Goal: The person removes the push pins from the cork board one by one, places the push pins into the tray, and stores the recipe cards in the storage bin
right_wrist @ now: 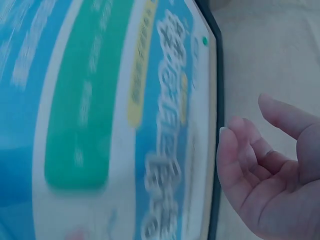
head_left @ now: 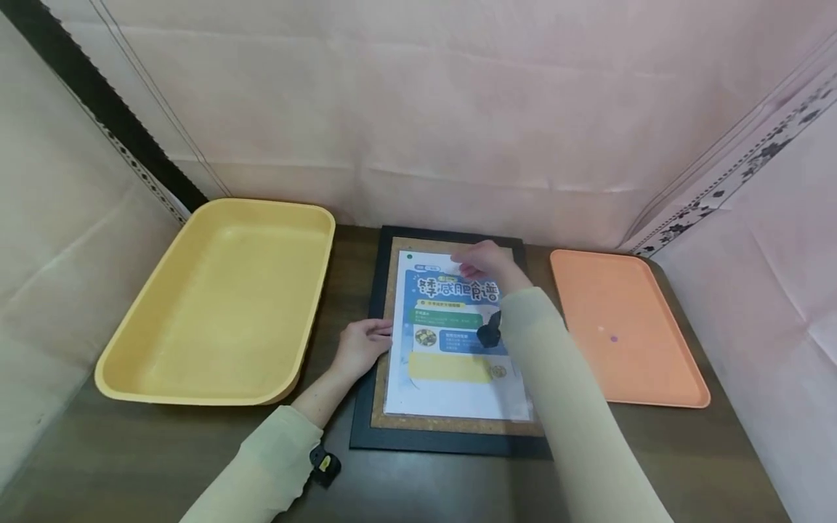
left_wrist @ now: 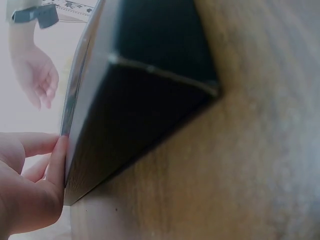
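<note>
A printed poster sheet with large Chinese characters and blue, green and yellow panels lies on a cork board with a black frame. At the poster's top left corner is a small green pushpin. My left hand rests at the left side of the board, fingertips at the sheet's edge; in the left wrist view its fingers lie against the frame's side. Over the poster's top edge hovers my right hand. Its fingers are loosely curled, with nothing between them and the thumb.
Left of the board stands a deep yellow tray. An orange tray lies to the right, with a small purple piece and a pale one on it. Light cloth walls enclose the dark wooden table.
</note>
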